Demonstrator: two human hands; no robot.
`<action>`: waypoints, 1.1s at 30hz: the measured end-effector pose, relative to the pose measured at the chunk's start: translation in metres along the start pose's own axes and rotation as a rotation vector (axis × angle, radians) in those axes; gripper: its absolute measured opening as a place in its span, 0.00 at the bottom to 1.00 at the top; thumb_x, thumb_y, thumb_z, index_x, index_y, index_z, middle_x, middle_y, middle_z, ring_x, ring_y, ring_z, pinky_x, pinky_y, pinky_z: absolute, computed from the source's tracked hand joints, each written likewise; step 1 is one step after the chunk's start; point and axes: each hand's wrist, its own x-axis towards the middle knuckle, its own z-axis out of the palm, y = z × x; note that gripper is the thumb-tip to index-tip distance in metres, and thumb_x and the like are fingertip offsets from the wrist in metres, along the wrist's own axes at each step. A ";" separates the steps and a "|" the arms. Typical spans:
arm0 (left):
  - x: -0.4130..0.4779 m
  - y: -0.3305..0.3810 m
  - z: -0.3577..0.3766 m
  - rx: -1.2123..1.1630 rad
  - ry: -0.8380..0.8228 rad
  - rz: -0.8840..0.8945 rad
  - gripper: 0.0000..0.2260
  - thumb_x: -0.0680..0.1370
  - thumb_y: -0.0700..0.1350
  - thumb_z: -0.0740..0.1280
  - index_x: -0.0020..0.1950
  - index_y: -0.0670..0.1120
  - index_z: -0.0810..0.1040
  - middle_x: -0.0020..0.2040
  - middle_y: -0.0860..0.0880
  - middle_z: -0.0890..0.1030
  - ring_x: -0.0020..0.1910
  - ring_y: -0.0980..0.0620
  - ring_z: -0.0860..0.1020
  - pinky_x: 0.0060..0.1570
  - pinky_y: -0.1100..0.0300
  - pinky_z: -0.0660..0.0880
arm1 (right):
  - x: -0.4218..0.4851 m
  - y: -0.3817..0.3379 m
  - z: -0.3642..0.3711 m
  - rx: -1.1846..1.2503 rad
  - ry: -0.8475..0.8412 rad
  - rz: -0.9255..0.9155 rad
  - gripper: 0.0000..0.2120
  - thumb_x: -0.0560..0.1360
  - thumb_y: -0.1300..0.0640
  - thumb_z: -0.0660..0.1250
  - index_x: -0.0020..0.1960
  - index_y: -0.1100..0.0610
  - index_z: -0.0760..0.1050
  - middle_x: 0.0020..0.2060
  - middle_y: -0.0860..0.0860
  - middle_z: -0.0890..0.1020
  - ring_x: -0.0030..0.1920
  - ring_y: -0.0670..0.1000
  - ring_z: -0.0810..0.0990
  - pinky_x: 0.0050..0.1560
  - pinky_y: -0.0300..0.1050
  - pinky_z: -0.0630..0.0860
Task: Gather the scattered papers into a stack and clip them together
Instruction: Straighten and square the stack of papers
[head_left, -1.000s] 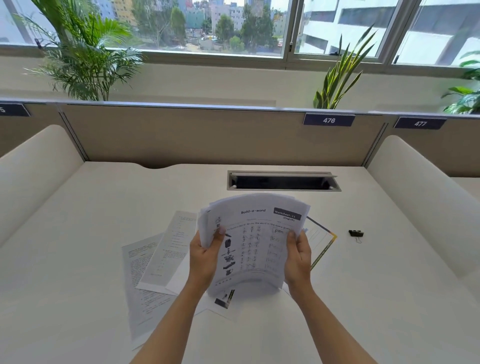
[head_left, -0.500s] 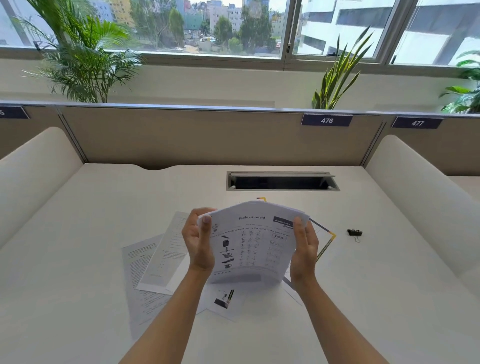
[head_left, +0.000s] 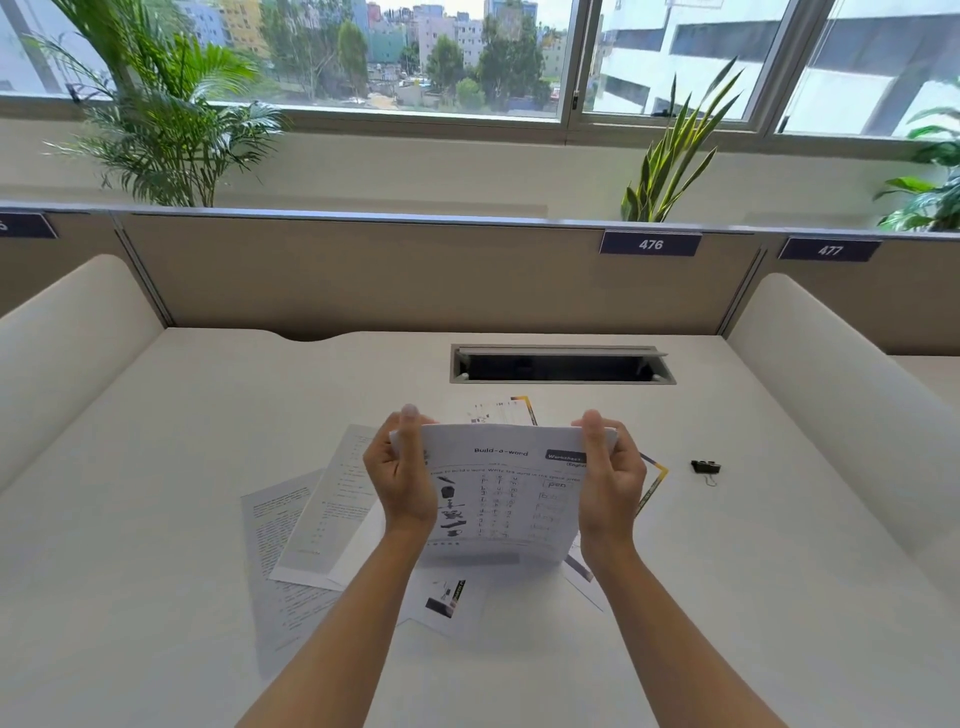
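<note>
Wide matte cream tabletop (head_left: 208, 441), smooth, rounded far-left notch. Flat beige partition panel (head_left: 389, 275) along far edge, grey top rail, dark tag "476" (head_left: 650, 243) at right. Padded-looking cream side dividers (head_left: 72, 338) left and right, rounded tops. Feathery palm (head_left: 166, 130) and spiky upright plant (head_left: 675, 150) behind the panel, under the window. Rectangular metal-framed cable slot (head_left: 561, 365) far centre, flap open, dark inside.

Loose sheets (head_left: 301, 519) fanned flat and overlapping left of centre, dense printed text. Yellow-edged sheet (head_left: 506, 410) poking out far of the hands, mostly hidden. Small sheet with a dark photo (head_left: 447, 597) near side, between the forearms.

Stack (head_left: 498, 488) of white printed worksheets held upright at tabletop centre, "Build-a-word" heading facing the camera, lower edge bowed; contact with the sheets below unclear. Left hand (head_left: 402, 478) on its left edge, right hand (head_left: 610, 483) on its right edge, fingers curled over the top corners, pinching the stack from both sides. Hands cover both side margins.

Black binder clip (head_left: 705, 466), wire handles, lying alone right of the stack, well apart from it.
</note>
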 end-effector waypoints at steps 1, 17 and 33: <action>0.000 0.001 -0.001 -0.006 -0.014 0.001 0.22 0.73 0.66 0.61 0.37 0.48 0.74 0.30 0.56 0.77 0.30 0.56 0.78 0.26 0.68 0.72 | 0.000 -0.002 0.000 0.005 -0.015 -0.005 0.18 0.76 0.43 0.61 0.43 0.59 0.72 0.34 0.49 0.77 0.33 0.44 0.78 0.32 0.36 0.74; -0.054 -0.069 -0.053 0.292 -0.218 -0.338 0.08 0.71 0.46 0.73 0.48 0.56 0.79 0.45 0.52 0.83 0.45 0.47 0.82 0.39 0.58 0.82 | -0.023 0.107 -0.052 -0.366 -0.328 0.247 0.09 0.81 0.59 0.59 0.52 0.49 0.77 0.49 0.46 0.80 0.56 0.57 0.77 0.56 0.55 0.77; -0.052 -0.094 -0.057 0.442 -0.290 -0.477 0.16 0.71 0.60 0.70 0.53 0.52 0.80 0.45 0.55 0.85 0.42 0.58 0.83 0.42 0.53 0.81 | -0.021 0.113 -0.044 -0.510 -0.319 0.272 0.11 0.81 0.60 0.58 0.53 0.47 0.75 0.47 0.42 0.81 0.50 0.46 0.79 0.46 0.41 0.75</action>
